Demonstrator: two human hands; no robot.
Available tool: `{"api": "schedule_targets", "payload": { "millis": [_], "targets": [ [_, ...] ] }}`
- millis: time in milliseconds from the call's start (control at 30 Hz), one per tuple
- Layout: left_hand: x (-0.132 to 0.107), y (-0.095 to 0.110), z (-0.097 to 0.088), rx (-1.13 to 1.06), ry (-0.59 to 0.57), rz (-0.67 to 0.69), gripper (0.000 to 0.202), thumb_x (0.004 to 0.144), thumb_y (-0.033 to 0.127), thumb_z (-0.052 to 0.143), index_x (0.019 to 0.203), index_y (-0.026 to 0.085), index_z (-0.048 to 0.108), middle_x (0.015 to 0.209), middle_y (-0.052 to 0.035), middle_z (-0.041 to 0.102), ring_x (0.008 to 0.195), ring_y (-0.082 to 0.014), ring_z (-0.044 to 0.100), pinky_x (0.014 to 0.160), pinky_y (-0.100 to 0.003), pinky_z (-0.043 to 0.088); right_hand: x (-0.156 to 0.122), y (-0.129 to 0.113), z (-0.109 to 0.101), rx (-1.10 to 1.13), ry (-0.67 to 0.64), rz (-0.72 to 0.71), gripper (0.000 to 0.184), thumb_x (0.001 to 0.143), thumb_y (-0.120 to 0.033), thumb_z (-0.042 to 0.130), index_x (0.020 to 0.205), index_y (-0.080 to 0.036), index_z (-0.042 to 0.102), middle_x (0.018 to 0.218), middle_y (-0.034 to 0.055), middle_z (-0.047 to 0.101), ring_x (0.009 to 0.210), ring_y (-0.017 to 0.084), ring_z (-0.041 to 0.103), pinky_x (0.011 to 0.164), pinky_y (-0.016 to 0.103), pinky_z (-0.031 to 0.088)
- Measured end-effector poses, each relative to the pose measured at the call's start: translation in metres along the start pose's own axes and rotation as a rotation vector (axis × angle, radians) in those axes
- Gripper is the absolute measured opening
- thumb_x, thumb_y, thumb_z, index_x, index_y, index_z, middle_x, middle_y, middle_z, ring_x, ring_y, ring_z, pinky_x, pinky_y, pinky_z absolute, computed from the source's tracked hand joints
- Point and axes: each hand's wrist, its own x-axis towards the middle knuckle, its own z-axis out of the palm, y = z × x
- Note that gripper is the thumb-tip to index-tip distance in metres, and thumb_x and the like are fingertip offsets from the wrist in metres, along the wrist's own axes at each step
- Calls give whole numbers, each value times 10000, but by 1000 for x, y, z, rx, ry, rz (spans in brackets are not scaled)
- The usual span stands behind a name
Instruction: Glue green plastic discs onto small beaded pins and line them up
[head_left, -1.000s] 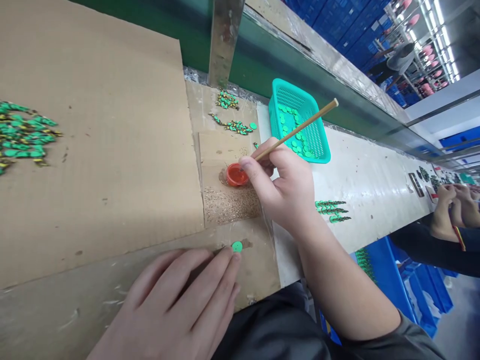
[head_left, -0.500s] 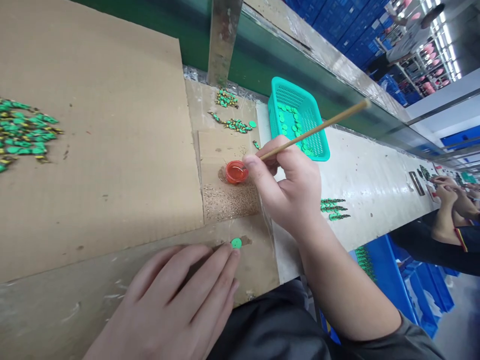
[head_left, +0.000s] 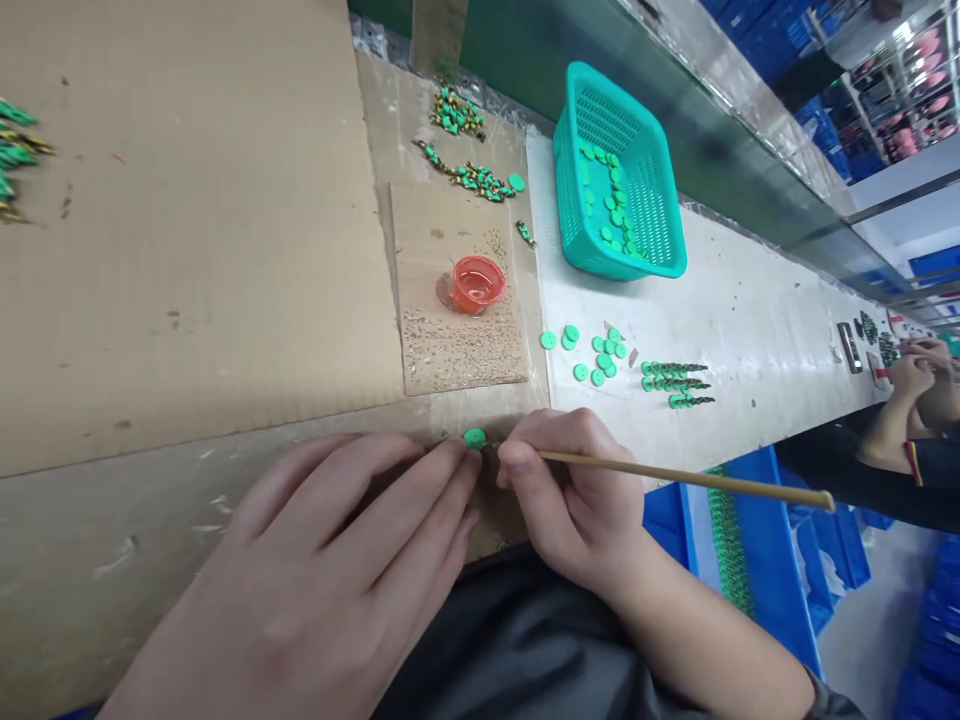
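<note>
My left hand [head_left: 330, 570] lies low over the bench, its index finger and thumb closed on the edge of a small round green disc [head_left: 475, 438]. In my right hand [head_left: 574, 490] a thin wooden stick [head_left: 697, 480] is pinched like a pen. Its back end points right; its tip is by the disc, too small to make out whether it touches. Beyond the hands a small red cup [head_left: 478, 284] with liquid in it sits on a speckled cardboard piece [head_left: 465, 355]. Loose green discs [head_left: 604, 360] lie right of that.
A teal basket [head_left: 619, 190] holding several green discs stands at the back. Green, black and yellow pieces [head_left: 457, 112] are piled behind the cup. Pointed green-and-dark pieces [head_left: 675, 383] lie in rows at right. A large cardboard sheet [head_left: 210, 220] covers the left. Another person's hands [head_left: 926, 365] are far right.
My right hand has moved from the red cup down to the green disc, and the stick has swung from pointing up-right to nearly level. My left hand stays at the disc.
</note>
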Motion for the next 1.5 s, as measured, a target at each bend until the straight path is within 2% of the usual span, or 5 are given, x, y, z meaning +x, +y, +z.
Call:
{"api": "schedule_targets", "payload": {
  "millis": [267, 633, 933, 1100, 1500],
  "targets": [
    [1, 4, -6, 33, -37, 39, 386, 1212, 257, 685, 1562, 258, 849, 1604, -87, 855, 1444, -389, 779, 1342, -657, 597, 1, -1, -3, 7, -30, 50, 175, 1265, -223, 735, 1140, -298, 640, 887, -44, 705, 691, 148, 708, 658, 311, 636],
    [5, 5, -6, 51, -53, 57, 394, 1210, 186, 663, 1561, 249, 828, 1606, -84, 857, 1451, -405, 769, 1318, -682, 590, 3, -2, -1, 4, -41, 43, 201, 1239, -170, 756, 1138, -291, 631, 896, -46, 699, 719, 143, 721, 677, 304, 644],
    [-1, 4, -6, 47, -71, 54, 417, 1186, 215, 686, 1580, 245, 820, 1660, -110, 832, 1468, -437, 781, 1312, -723, 614, 1, 0, -3, 2, 5, 43, 184, 1242, -171, 742, 1138, -287, 645, 879, -49, 706, 689, 137, 722, 658, 299, 628],
    [1, 4, -7, 42, -50, 36, 366, 1197, 240, 681, 1529, 280, 828, 1642, -82, 833, 1451, -389, 780, 1326, -685, 627, -1, 0, -3, -25, -2, 55, 179, 1252, -202, 748, 1134, -294, 650, 878, -49, 706, 694, 141, 728, 644, 294, 630],
    [0, 5, -7, 30, -50, 34, 361, 1207, 250, 684, 1530, 269, 845, 1652, -86, 833, 1457, -397, 791, 1334, -676, 620, 1, -1, -2, -46, -9, 62, 170, 1256, -208, 739, 1134, -290, 653, 879, -51, 712, 707, 140, 740, 667, 295, 636]
  ]
}}
